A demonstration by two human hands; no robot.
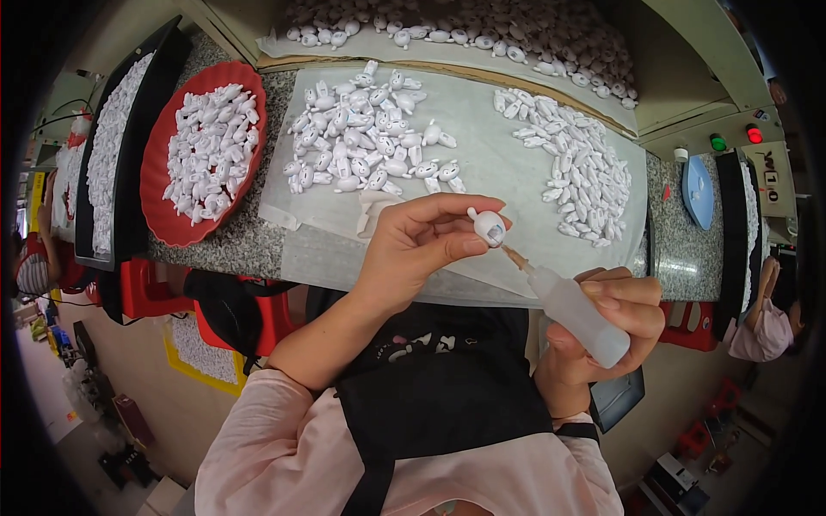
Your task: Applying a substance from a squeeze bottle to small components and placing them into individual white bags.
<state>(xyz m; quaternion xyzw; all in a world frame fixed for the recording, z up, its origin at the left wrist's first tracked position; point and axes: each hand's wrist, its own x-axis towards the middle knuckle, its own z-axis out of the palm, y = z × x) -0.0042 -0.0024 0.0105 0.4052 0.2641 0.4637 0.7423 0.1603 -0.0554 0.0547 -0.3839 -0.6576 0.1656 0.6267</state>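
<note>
Between the thumb and fingers of my left hand (417,241) is a small white figurine head (490,225) with an opening facing me. My right hand (607,318) is wrapped round a translucent white squeeze bottle (578,316). Its thin nozzle (516,259) points up and left, with the tip at or just beside the head's opening; I cannot tell whether they touch. Beyond my left hand lies a pile of white figurines (366,129) with heads and bodies. To the right, slim white pieces (572,159) are heaped on the pale sheet (482,185).
A red scalloped tray (155,185) of white pieces stands at the left, beside a long black tray (83,228). Many figurines line the shelf (516,53) at the back. At the right are a light-blue dish (698,193) and another black tray (734,232). Other people sit at both sides.
</note>
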